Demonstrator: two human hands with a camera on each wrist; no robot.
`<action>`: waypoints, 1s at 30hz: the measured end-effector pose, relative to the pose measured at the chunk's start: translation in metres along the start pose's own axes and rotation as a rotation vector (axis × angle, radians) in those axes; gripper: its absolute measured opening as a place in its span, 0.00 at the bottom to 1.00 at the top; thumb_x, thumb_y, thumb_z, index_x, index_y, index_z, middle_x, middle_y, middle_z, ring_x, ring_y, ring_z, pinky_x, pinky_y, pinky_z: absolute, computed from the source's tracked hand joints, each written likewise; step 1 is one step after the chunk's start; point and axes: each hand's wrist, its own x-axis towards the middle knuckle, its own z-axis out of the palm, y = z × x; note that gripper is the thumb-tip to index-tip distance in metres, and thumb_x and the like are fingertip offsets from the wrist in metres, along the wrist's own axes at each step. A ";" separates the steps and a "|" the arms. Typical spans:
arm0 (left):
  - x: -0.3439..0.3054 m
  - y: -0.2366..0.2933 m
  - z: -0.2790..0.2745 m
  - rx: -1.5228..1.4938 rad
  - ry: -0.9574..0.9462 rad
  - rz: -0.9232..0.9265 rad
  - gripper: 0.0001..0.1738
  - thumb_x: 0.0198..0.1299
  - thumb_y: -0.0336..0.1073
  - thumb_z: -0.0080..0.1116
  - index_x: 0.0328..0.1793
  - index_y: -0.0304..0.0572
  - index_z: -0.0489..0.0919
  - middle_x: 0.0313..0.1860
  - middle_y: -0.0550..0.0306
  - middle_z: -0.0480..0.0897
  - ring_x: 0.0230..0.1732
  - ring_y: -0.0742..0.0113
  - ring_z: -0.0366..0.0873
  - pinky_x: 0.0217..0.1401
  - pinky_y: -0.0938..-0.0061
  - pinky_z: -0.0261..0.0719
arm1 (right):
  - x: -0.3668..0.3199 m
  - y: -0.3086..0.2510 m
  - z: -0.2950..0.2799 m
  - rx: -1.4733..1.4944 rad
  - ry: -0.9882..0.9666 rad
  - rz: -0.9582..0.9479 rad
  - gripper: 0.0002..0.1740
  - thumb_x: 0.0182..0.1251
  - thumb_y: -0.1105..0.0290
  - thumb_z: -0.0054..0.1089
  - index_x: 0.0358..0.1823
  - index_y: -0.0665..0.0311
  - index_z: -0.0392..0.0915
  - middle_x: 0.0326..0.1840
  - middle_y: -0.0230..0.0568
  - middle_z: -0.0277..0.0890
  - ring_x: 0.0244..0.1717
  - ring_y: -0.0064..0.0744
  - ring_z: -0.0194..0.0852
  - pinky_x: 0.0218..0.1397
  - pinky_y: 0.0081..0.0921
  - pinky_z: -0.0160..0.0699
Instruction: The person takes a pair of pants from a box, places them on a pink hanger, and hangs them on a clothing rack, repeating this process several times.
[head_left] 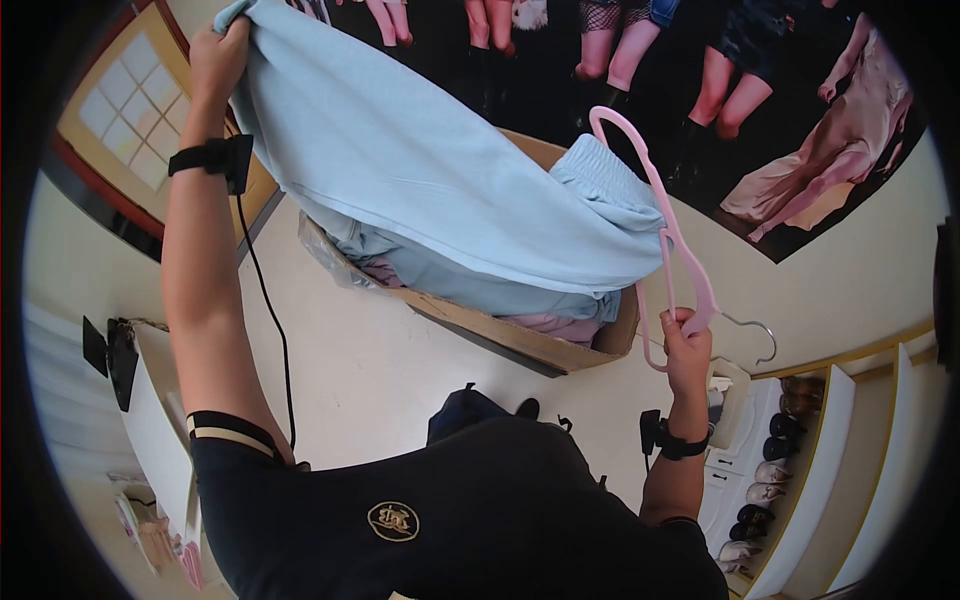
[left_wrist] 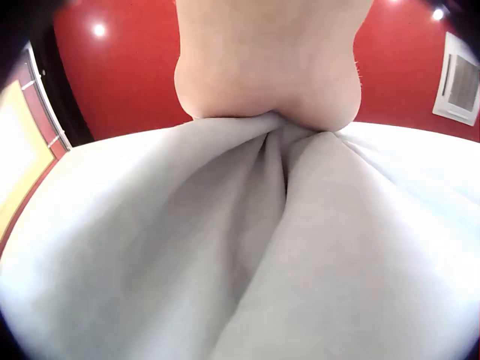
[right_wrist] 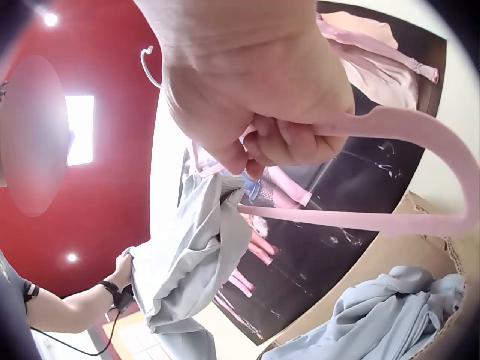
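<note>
Light blue pants (head_left: 420,150) stretch across the head view, their gathered elastic waistband (head_left: 605,180) lying by a pink hanger (head_left: 703,290). My left hand (head_left: 217,65), raised at the upper left, grips the far end of the pants. In the left wrist view the cloth (left_wrist: 352,247) falls in deep folds below that hand. My right hand (head_left: 687,350) holds the hanger near its metal hook (head_left: 768,345). One pink arm of the hanger passes into the pants at the waistband end. The right wrist view shows my right fingers (right_wrist: 289,142) curled round the hanger.
Below the pants stands a cardboard box (head_left: 625,330) filled with folded light blue and pink clothes (head_left: 450,268). A large poster (head_left: 540,60) covers the wall behind. To the right are shelves (head_left: 800,490) with shoes, and a door (head_left: 130,90) is at the upper left.
</note>
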 end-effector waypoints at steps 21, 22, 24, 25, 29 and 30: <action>-0.216 -0.208 0.278 0.241 -1.097 -0.183 0.22 0.51 0.36 0.54 0.53 0.40 0.77 0.41 0.39 0.81 0.49 0.44 0.77 0.55 0.58 0.74 | 0.014 -0.076 0.100 0.708 0.409 -0.129 0.09 0.67 0.76 0.45 0.31 0.54 0.58 0.16 0.25 0.51 0.11 0.16 0.39 0.13 0.19 0.39; -0.216 -0.209 0.285 0.215 -1.182 -0.164 0.30 0.48 0.38 0.57 0.61 0.43 0.72 0.51 0.38 0.78 0.55 0.43 0.74 0.58 0.59 0.73 | 0.013 -0.078 0.104 0.665 0.394 -0.127 0.09 0.66 0.77 0.46 0.32 0.54 0.59 0.16 0.26 0.52 0.11 0.16 0.40 0.13 0.18 0.40; -0.212 -0.181 0.278 0.235 -1.205 -0.118 0.35 0.46 0.39 0.60 0.64 0.45 0.68 0.58 0.39 0.73 0.59 0.42 0.70 0.60 0.55 0.71 | 0.011 -0.073 0.117 0.563 0.360 -0.093 0.09 0.66 0.77 0.46 0.32 0.54 0.59 0.16 0.25 0.52 0.11 0.16 0.41 0.14 0.17 0.42; -0.205 -0.154 0.269 0.263 -1.222 -0.063 0.40 0.43 0.40 0.63 0.67 0.47 0.65 0.65 0.39 0.68 0.64 0.41 0.66 0.62 0.52 0.68 | 0.010 -0.072 0.123 0.472 0.328 -0.061 0.09 0.65 0.77 0.47 0.33 0.54 0.59 0.17 0.24 0.52 0.12 0.15 0.42 0.14 0.16 0.43; -0.215 -0.071 0.257 0.078 -1.281 0.340 0.51 0.36 0.46 0.73 0.71 0.58 0.60 0.71 0.43 0.59 0.71 0.39 0.55 0.65 0.36 0.57 | 0.010 -0.065 0.148 0.386 0.289 -0.053 0.08 0.65 0.78 0.48 0.34 0.56 0.60 0.19 0.25 0.55 0.13 0.15 0.45 0.15 0.15 0.45; -0.224 -0.053 0.257 -0.057 -1.358 0.384 0.55 0.33 0.49 0.75 0.72 0.61 0.58 0.72 0.43 0.58 0.70 0.37 0.55 0.65 0.35 0.57 | 0.012 -0.066 0.152 0.386 0.289 -0.050 0.08 0.65 0.78 0.48 0.34 0.56 0.60 0.19 0.25 0.55 0.13 0.15 0.45 0.15 0.15 0.45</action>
